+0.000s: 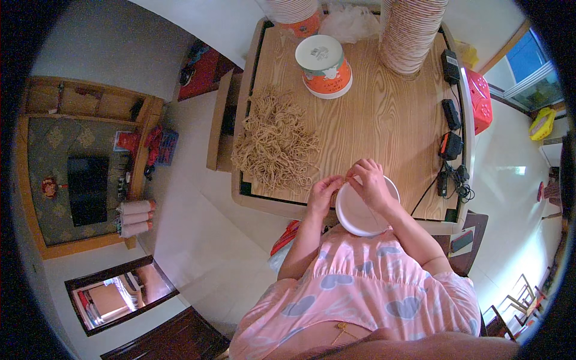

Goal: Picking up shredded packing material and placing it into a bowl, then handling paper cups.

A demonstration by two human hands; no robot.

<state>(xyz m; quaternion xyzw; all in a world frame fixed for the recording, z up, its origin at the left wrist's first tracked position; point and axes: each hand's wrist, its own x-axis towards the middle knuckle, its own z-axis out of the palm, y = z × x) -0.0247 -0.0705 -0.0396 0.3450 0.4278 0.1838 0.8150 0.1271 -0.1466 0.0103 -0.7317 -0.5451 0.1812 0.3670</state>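
Both hands meet at the near table edge over a white cup. The left hand and right hand pinch fingertips together, probably on a rubber band; the band heap lies left, with bare wood beyond.

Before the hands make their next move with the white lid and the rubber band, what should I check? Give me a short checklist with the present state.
1. Left hand at the rim of the white lid: ok.
2. Right hand on top of the lid: ok.
3. Rubber band between the fingers: cannot tell, too small.
4. Pile of rubber bands near the left hand: ok.
5. Orange cup upside down, apart from the hands: ok.
6. Lid fully over the table: not ok, it overhangs the near edge.
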